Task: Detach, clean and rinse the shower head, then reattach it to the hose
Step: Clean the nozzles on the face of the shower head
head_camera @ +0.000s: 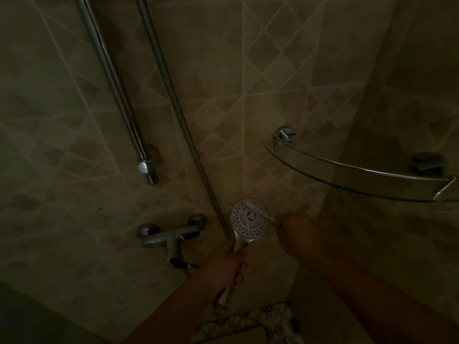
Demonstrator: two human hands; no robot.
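Note:
The white round shower head (249, 220) faces me low in the middle of a dim shower stall, its nozzle face upright. My left hand (227, 263) grips its chrome handle from below. My right hand (295, 229) sits just right of the head and holds a thin light brush, likely a toothbrush (258, 211), laid across the upper face. The metal hose (173, 100) runs down the wall from the top and passes behind my left hand; its joint with the handle is hidden.
A chrome mixer tap (171, 238) sticks out of the tiled wall at lower left. A slide rail (114, 83) ends above it. A curved glass corner shelf (360, 175) juts out at right, above my right forearm.

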